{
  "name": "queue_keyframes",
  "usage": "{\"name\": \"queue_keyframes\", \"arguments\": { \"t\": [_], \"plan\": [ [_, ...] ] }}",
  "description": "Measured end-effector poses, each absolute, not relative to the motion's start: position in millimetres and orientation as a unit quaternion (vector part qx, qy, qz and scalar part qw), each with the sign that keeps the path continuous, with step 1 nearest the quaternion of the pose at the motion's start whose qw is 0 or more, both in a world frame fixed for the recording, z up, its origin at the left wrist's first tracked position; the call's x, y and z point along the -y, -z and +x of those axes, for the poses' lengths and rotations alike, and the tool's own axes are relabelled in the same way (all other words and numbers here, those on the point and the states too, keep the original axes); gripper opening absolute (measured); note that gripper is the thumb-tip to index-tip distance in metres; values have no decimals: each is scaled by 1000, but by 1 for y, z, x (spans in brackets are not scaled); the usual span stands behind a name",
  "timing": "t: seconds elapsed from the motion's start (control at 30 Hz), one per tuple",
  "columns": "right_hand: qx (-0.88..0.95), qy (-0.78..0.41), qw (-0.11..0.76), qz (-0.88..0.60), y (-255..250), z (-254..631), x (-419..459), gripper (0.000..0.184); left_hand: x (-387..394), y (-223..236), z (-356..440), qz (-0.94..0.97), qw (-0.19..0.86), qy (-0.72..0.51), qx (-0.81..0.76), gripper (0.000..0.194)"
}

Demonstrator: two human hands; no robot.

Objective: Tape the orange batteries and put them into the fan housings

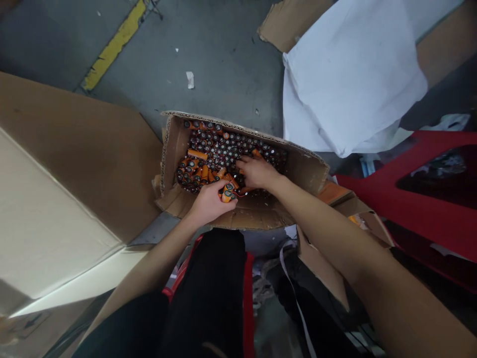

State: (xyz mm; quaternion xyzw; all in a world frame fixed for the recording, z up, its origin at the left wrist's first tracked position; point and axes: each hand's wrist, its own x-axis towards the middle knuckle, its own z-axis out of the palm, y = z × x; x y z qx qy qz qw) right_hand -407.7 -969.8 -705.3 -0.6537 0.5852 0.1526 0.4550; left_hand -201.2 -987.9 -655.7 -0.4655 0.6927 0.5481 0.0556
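Both hands among boxed batteries

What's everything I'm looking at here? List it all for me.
Orange cells: too many to count, orange with dark ends, filling the open box, most upright.
Open box: one, brown cardboard, centre, on the floor.
Large cardboard box: one, brown and pale, left.
White sheet: one, upper right, over flat cardboard.
Red plastic item: one, right edge.
Floor: grey concrete, with a yellow line upper left.
Left hand: gripping a few orange cells at the box's near edge.
Right hand: resting on the cells inside the box.
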Motion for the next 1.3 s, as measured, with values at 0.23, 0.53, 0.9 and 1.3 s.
{"name": "queue_keyframes", "arguments": {
  "t": [0.23, 0.53, 0.9, 1.3],
  "plan": [
    [-541, -248, 468, -653, 684, -386, 944, 44, 989, 658, -202, -479, 59, -552, -680, 23],
    [-604, -264, 454, -600, 682, -425, 964, 49, 1020, 643, -218, -487, 129, -516, -693, 25],
    [-727, -222, 380, -527, 690, -409, 962, 44, 1072, 696, -277, -372, 439, -337, -745, 41],
    [-700, 325, 513, -375, 586, -478, 866, 53, 1084, 705, -288, -301, 511, -335, -732, 26]
  ]
}}
